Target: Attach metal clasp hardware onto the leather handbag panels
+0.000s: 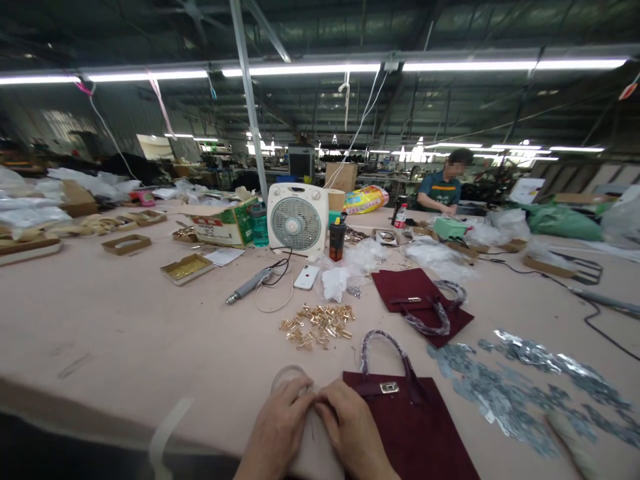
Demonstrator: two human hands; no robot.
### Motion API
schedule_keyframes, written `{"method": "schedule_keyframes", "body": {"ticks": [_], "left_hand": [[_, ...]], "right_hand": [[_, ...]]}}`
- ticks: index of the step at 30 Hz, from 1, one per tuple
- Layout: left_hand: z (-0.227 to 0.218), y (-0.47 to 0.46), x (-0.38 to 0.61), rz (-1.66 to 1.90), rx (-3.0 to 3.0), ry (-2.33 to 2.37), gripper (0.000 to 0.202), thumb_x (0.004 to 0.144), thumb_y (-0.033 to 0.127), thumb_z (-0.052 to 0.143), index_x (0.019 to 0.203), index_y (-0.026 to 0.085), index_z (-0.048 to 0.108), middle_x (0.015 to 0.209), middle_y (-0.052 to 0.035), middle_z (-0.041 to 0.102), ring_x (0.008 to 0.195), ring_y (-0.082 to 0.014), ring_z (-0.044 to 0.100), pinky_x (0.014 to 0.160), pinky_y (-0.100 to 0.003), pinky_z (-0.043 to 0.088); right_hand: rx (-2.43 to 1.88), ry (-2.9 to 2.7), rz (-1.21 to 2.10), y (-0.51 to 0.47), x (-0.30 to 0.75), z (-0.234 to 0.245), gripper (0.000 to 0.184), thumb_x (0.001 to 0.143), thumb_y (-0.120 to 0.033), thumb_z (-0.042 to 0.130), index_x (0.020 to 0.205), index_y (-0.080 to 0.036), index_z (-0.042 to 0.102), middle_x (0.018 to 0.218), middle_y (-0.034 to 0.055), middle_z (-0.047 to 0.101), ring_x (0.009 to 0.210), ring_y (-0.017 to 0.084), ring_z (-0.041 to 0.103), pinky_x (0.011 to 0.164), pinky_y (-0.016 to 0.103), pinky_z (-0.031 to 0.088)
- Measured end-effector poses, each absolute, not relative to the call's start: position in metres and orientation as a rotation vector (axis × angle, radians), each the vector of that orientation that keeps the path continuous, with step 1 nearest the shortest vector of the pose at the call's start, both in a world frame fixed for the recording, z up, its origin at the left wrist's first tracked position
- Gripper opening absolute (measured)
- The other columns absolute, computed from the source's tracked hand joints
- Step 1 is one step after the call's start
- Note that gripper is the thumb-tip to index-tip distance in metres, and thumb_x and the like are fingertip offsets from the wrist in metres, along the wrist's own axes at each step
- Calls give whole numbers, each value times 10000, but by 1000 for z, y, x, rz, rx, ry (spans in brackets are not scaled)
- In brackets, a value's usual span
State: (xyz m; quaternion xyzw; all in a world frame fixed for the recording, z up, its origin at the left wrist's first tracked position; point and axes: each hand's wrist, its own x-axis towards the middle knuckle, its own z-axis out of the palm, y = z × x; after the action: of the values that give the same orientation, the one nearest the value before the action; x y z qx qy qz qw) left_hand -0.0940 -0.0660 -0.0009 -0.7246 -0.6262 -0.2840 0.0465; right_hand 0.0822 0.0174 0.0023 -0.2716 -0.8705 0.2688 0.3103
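Note:
My left hand (277, 427) and my right hand (350, 427) meet at the near edge of the table, fingertips pinched together on a small thing I cannot make out. Under them lies a pale pad or sheet (313, 453). A dark red handbag (410, 427) with a gold clasp and a wrapped handle lies flat just right of my right hand. A clear ring (287, 373) lies just beyond my left hand. Farther out sits a heap of small gold metal fittings (317, 325).
A second dark red bag (420, 303) lies beyond, silver foil scraps (525, 387) to the right. A white fan (297, 220), a phone (306, 277), an electric screwdriver (250, 285), boxes of parts (186, 269) and plastic bags stand farther back. Another person (443, 187) works at the far side.

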Motion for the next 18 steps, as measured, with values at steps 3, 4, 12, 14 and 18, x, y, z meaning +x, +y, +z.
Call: {"method": "schedule_keyframes", "body": {"ticks": [3,4,12,14,18], "left_hand": [[-3,-60,-98,-868,-2229,-1901,331,962,99,511,1178,262,704,1245,-93,729,1101,-243,724,920,-377,650],[-1,-59,-99,-868,-2229,-1917,305,972,118,519,1155,266,712,1232,-89,732,1081,-237,730,906,-367,651],[27,-63,-93,-1024,-2307,-2093,217,1007,230,565,1029,325,759,1136,-21,740,1000,-179,731,885,-288,619],[27,-64,-92,-1056,-2246,-2149,227,1003,217,562,953,308,764,1139,-20,741,1003,-183,730,871,-289,617],[18,-63,-102,-953,-2059,-2239,239,1008,212,543,910,277,752,1190,-45,723,1010,-202,723,851,-323,620]], "right_hand": [[-704,-2303,639,19,80,-3,164,975,-105,558,976,-253,630,922,21,657,864,204,658,794,287,515],[-697,-2303,623,20,80,-5,160,979,-110,549,967,-253,619,918,21,652,859,202,654,787,283,512],[-604,-2377,486,22,77,-13,178,944,-77,554,966,-253,574,933,18,642,827,206,630,743,292,472],[-534,-2426,455,20,77,-11,215,916,-41,555,974,-247,574,940,23,642,835,210,624,743,297,467],[-373,-2436,603,16,80,-1,241,932,-21,498,947,-249,572,924,17,642,819,192,613,723,279,467]]}}
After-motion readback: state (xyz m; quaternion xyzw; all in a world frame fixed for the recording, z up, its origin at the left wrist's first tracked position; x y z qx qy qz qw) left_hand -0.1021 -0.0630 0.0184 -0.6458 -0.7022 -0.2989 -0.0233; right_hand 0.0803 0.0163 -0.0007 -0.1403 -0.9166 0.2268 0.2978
